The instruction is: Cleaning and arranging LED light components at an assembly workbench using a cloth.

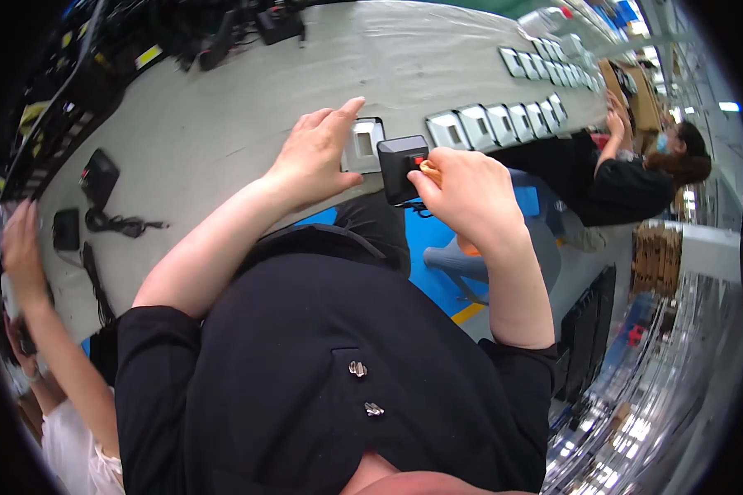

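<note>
My left hand (315, 157) hovers at the near edge of the table, its fingers stretched and its thumb apart. Right beside its thumb and fingertips lies a white rectangular frame (374, 132) with a dark rim; whether they touch is hard to tell. In my right hand (474, 188) I grip a black box-shaped device (395, 175) by its right side, thumb and fingers closed. A small red part (419, 160) shows on the device near my thumb. Something small and yellowish is partly hidden at my fingertips. Dark cable loops hang just below the device.
White frames stand in a row (475, 125) to the right, with more (545, 68) farther back. Black adapters (99, 177) and cords (124, 223) lie left. A co-worker's arm (49, 305) reaches in at left; another person (636, 181) works at right. A grey stool (462, 264) stands below.
</note>
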Motion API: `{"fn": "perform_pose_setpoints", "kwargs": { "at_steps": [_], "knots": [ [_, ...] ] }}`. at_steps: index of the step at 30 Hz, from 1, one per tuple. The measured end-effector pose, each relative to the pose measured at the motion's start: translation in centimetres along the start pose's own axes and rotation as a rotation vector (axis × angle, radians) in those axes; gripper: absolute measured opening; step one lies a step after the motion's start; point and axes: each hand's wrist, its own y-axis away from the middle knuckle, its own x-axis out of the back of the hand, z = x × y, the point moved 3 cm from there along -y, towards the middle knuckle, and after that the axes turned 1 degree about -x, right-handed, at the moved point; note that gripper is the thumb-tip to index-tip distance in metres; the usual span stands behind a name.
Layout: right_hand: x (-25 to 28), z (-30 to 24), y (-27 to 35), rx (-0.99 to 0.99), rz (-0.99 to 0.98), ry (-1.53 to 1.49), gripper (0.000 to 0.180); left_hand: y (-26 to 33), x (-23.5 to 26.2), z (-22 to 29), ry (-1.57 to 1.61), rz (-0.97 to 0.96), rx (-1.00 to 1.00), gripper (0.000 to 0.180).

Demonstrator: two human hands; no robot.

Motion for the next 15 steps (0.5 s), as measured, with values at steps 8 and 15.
{"fn": "perform_pose_setpoints", "kwargs": {
  "at_steps": [8,15],
  "knots": [
    [-2.0,-8.4,-7.7,0.106,-0.202,0.140,0.031,4.8,3.7,-4.5,0.022,0.133,0.088,0.105],
    [-2.6,-10.4,-8.8,0.124,-0.205,0.151,0.030,5.4,3.3,-5.4,0.047,0.172,0.115,0.109]
  ]
}}
